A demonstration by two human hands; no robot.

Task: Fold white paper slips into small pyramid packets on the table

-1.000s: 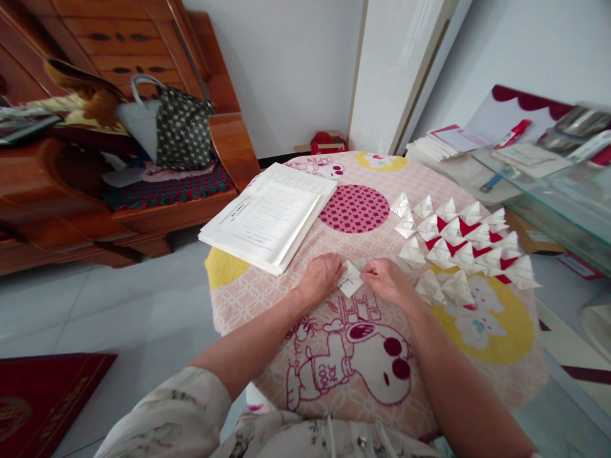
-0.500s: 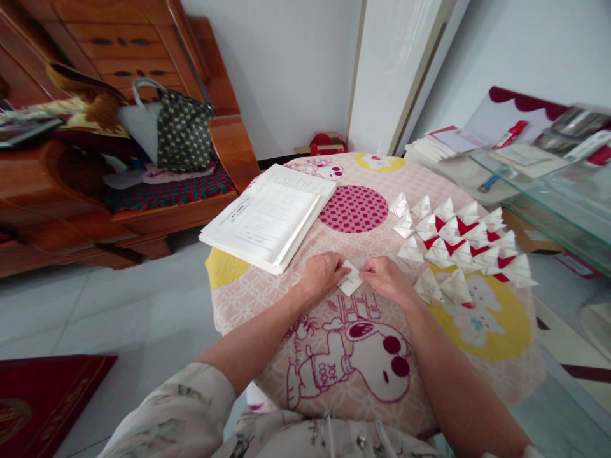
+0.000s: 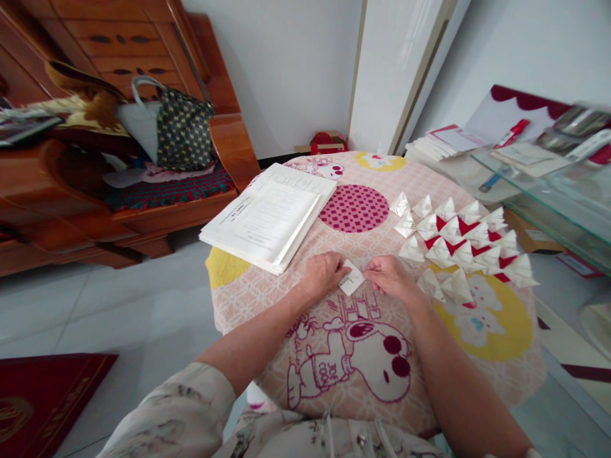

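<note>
A small folded square of white paper (image 3: pixel 351 280), with some print on it, lies on the patterned tablecloth in front of me. My left hand (image 3: pixel 324 275) has its fingers closed on the paper's left edge. At the paper's right corner, my right hand (image 3: pixel 390 276) is pinched, its fingertips at the corner. To the right stand several folded white paper pieces (image 3: pixel 462 254) in rows, with red showing between some of them. A stack of printed sheets (image 3: pixel 270 219) lies beyond my left hand.
The tablecloth (image 3: pixel 267 305) covers a round table. On the right, a glass shelf (image 3: pixel 539 184) holds papers and metal bowls beside the table edge. A wooden bench (image 3: pixel 176 210) with a patterned bag (image 3: pixel 185 130) stands at left. A red box (image 3: pixel 48 401) lies low at left.
My right hand has shifted slightly to the right along the paper's corner, with its fingers a little more extended. The left hand stays at the paper's left edge.
</note>
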